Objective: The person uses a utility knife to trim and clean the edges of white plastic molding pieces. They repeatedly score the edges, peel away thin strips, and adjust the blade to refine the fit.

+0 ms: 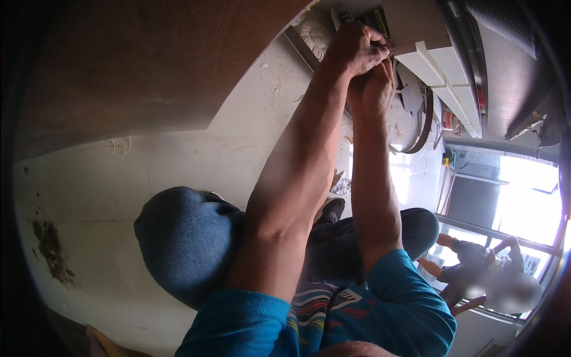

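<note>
Both my arms stretch far forward, and the hands meet at the top of the view. My left hand (357, 52) is closed, its thumb and fingers pinched near a brown edge beside a white panel (446, 64). Just below and touching it, my right hand (373, 92) is closed too, with its fingertips up against the left hand's. Whatever lies between the fingers is too small or hidden to make out. Behind the hands are a crumpled whitish bag (313, 37) and a dark box with a yellow strip (380, 22). A curved dark strip (426, 128) hangs to the right of my right hand.
A large brown wooden panel (137, 71) fills the upper left. My bent knees (184, 238) flank my arms above a pale, stained floor (125, 202). At the right, another person (470, 262) is by a bright window (529, 190). Debris lies near my shoe (331, 209).
</note>
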Demonstrator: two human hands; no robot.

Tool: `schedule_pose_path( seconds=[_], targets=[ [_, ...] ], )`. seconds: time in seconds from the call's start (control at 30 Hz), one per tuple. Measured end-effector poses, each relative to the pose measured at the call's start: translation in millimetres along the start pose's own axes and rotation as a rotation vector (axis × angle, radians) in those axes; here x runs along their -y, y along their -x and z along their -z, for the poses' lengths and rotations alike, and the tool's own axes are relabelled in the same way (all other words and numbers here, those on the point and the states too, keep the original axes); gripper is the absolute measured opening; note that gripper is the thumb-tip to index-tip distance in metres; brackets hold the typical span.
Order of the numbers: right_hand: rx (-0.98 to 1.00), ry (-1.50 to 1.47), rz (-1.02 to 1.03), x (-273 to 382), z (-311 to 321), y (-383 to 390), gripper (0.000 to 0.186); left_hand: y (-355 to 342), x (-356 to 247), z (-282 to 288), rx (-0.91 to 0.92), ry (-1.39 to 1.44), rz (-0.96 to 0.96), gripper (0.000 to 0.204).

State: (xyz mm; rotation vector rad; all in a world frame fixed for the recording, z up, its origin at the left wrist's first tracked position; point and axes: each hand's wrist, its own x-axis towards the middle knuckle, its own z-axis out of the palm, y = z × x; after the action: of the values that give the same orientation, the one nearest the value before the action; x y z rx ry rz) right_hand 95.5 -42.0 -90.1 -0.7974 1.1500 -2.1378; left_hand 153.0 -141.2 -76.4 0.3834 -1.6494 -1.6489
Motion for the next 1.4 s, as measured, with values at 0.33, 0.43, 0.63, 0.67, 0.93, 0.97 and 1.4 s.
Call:
schedule_pose_path(
  seconds=[0.33,0.43,0.63,0.67,0.93,0.97,1.4],
  targets=[
    [-0.05,-0.031,-0.015,-2.5,9.1,0.1,0.021,1.8,-0.9,1.0,-0.001,-0.026,-0.034,0.021],
    [-0.072,-0.049,-0.021,-0.8,0.4,8.1,0.02,2.7,1.5,2.8,0.014,-0.017,-0.048,0.022],
    [-0.073,0.027,-0.019,-1.1,5.4,2.2,0.033,6.4,-10.2,3.0,-0.049,-0.022,0.054,0.018],
    [-0.081,0.061,-0.022,-2.0,3.0,2.3,0.039,5.9,-8.9,2.8,-0.062,-0.02,0.041,0.017],
    [-0.054,0.027,-0.005,-1.3,1.4,-1.2,0.033,0.8,-2.3,2.4,-0.043,-0.023,-0.015,0.02],
    [-0.039,0.009,-0.011,-0.9,2.2,-0.6,0.03,0.3,-2.2,3.5,-0.019,-0.027,-0.002,0.022],
    [-0.051,-0.032,-0.006,-4.2,-0.1,4.2,0.028,0.5,-1.8,5.8,0.044,-0.069,-0.004,0.024]
  ],
)
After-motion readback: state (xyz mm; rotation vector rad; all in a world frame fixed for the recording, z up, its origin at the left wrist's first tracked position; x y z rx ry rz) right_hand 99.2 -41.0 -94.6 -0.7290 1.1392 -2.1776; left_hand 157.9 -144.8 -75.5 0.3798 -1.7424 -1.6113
